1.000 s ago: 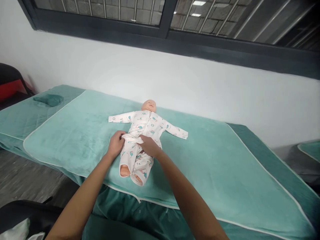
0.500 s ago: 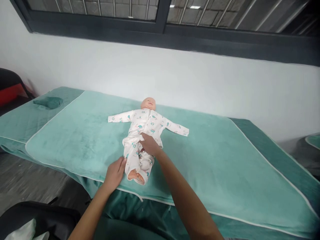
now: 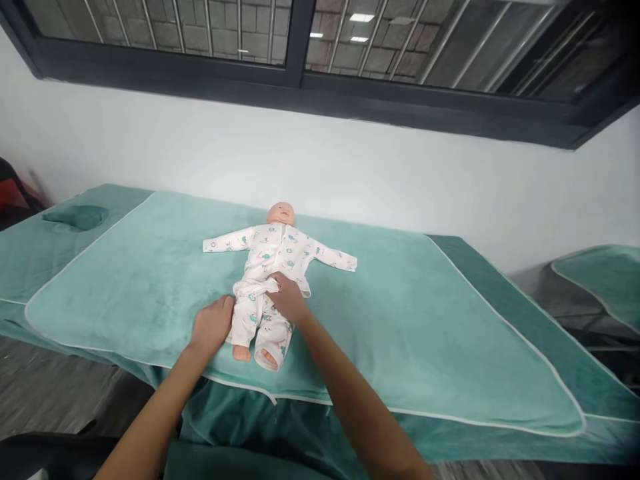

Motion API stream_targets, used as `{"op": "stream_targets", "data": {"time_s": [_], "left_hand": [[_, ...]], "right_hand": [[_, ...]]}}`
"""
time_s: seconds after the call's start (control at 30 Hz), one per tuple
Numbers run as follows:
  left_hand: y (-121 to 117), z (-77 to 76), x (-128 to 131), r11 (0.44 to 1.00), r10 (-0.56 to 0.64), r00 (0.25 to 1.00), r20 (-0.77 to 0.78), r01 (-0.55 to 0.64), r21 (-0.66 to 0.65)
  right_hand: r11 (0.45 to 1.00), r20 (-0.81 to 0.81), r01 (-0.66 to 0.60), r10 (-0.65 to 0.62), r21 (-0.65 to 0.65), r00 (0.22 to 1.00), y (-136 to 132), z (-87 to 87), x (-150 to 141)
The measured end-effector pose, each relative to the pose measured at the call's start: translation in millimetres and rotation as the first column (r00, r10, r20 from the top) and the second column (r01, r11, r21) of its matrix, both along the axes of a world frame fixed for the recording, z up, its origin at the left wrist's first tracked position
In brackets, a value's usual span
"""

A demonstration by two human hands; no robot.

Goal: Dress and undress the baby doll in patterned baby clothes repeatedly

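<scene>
Green bed [image 3: 425, 333] against a white wall [image 3: 350, 173], clothed doll [image 3: 270, 259] lying face-up across it.
Its long axis runs from head [image 3: 281, 213] near the wall to feet [image 3: 242, 353] toward the front edge; right hand [image 3: 289, 298] pinches the trousers [image 3: 245, 315] at the waist, left hand [image 3: 213, 325] curled beside them, its grip unclear.

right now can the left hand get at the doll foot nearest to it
Likely yes: the left hand is beside the trouser leg on that side, and the foot shows bare below it. The right hand is up at the waistband, out of the way.
</scene>
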State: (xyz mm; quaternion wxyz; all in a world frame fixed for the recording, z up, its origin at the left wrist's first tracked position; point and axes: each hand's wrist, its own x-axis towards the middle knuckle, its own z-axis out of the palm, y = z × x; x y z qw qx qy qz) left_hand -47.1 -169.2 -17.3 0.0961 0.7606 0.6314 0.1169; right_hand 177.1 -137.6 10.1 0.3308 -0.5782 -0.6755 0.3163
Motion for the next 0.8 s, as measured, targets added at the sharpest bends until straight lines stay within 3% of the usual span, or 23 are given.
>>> {"op": "stream_targets", "data": {"time_s": [0.1,0.2,0.3,0.37,0.4,0.47,0.53,0.6,0.7,0.8], "left_hand": [[5,2.8,-3,0.999,0.026,0.975,0.222,-0.031,0.018],[14,9.5,-8,0.994,0.038,0.835,0.549,-0.086,0.062],[27,24.0,2,0.981,-0.029,0.748,0.663,-0.107,0.164],[38,36.5,19,0.964,-0.121,0.774,0.621,-0.057,0.259],[44,42.7,28,0.956,-0.177,0.808,0.562,0.005,0.294],[56,53.6,48,0.947,-0.268,0.894,0.36,0.176,0.268],[64,61.4,65,0.949,-0.296,0.946,0.132,0.276,0.151],[69,65.5,77,0.959,-0.273,0.961,-0.04,0.275,0.066],[68,66.1,88,0.962,-0.239,0.954,-0.18,0.258,0.09],[67,63.0,91,0.948,-0.218,0.957,-0.191,0.254,0.191]], "right_hand": [[0.996,-0.051,-0.083,0.085,0.035,0.995,-10,2.2,5],[0.985,-0.141,-0.129,0.144,0.111,0.979,-19,5.2,13],[0.98,-0.174,0.083,-0.051,0.181,0.983,-20,5.6,18],[0.943,-0.019,0.215,-0.217,0.252,0.976,-15,6.4,19],[0.929,0.113,0.217,-0.26,0.299,0.959,-11,7.8,18],[0.93,0.396,0.124,-0.265,0.347,0.879,-4,12.5,13],[0.951,0.595,0.046,-0.228,0.304,0.771,2,18.6,7],[0.969,0.69,0.058,-0.212,0.239,0.692,7,23.2,-1],[0.978,0.746,0.062,-0.191,0.198,0.639,14,24.0,-10],[0.972,0.69,0.021,-0.18,0.232,0.701,20,21.7,-6]]}}
